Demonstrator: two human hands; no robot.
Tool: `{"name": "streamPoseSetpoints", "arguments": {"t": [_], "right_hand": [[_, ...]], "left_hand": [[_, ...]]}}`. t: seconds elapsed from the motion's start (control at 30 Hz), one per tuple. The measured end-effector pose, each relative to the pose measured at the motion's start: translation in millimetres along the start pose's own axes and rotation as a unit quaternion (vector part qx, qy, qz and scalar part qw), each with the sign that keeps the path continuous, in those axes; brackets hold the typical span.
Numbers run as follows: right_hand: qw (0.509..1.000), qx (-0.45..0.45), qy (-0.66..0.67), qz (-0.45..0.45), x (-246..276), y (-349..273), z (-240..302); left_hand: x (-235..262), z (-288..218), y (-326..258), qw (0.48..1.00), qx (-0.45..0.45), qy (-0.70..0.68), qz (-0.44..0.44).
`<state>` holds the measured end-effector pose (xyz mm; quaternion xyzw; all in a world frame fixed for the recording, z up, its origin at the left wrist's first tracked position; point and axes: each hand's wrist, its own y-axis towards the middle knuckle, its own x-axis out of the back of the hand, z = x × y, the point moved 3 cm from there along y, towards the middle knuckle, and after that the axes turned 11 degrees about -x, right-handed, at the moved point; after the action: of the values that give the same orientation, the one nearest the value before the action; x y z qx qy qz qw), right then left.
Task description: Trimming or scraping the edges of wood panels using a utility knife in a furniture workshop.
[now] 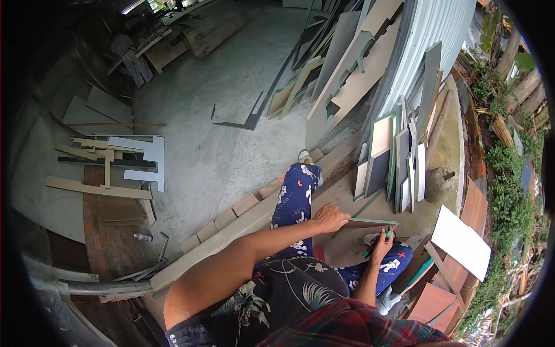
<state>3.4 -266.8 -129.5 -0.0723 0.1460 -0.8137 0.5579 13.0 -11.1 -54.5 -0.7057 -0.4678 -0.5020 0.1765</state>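
Note:
A thin board (pixel 363 222) with a pale green edge and a brownish face is held on edge in front of my knees. My left hand (pixel 330 218) is closed on its left end. By the other end, my right hand (pixel 381 247) is closed round a small green tool with a dark tip, whose exact kind is too small to make out. That tip is close to the board's right end; I cannot tell whether they touch. I sit low, in patterned blue trousers (pixel 293 194), one leg stretched forward and the other bent to the right.
Cut boards (pixel 388 156) lean upright ahead on the right, beside a corrugated metal sheet (pixel 428 52). A white panel (pixel 461 243) and reddish-brown panels (pixel 432 302) lie at right. A low brick edge (pixel 225 220) runs at left. Board pieces (pixel 104 191) lie beyond it; a person (pixel 134 61) is far off.

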Motion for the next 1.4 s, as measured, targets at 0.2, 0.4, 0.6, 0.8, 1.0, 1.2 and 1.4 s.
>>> {"name": "streamPoseSetpoints", "arguments": {"t": [0.2, 0.4, 0.6, 0.8, 1.0, 1.2, 1.4], "right_hand": [[0.995, -0.082, 0.062, 0.015, -3.2, -2.2, -28.1], [0.972, -0.147, 0.185, 0.003, 2.3, -21.8, -19.4], [0.951, -0.176, 0.255, -0.001, -15.2, -65.2, 29.2], [0.955, -0.189, 0.204, 0.097, -41.7, -104.9, 36.1], [0.954, -0.205, 0.144, 0.163, -57.6, -131.4, 29.4], [0.952, -0.21, 0.098, 0.199, -73.0, -146.5, 26.5], [0.985, -0.12, 0.093, 0.081, -60.8, -124.3, 45.4]], "left_hand": [[5.1, -8.3, -17.5, 0.999, -0.026, 0.02, -0.024], [0.8, -10.9, -23.0, 0.996, -0.066, 0.023, -0.063], [1.2, -2.7, -19.5, 0.996, -0.051, 0.015, -0.067], [9.0, -4.4, -19.7, 0.997, -0.049, 0.004, -0.055], [2.9, -2.3, -21.3, 0.995, -0.051, -0.009, -0.088], [9.8, 2.0, -19.5, 0.995, -0.031, -0.027, -0.095], [2.7, 10.0, -13.0, 0.994, -0.033, -0.031, -0.1]]}}
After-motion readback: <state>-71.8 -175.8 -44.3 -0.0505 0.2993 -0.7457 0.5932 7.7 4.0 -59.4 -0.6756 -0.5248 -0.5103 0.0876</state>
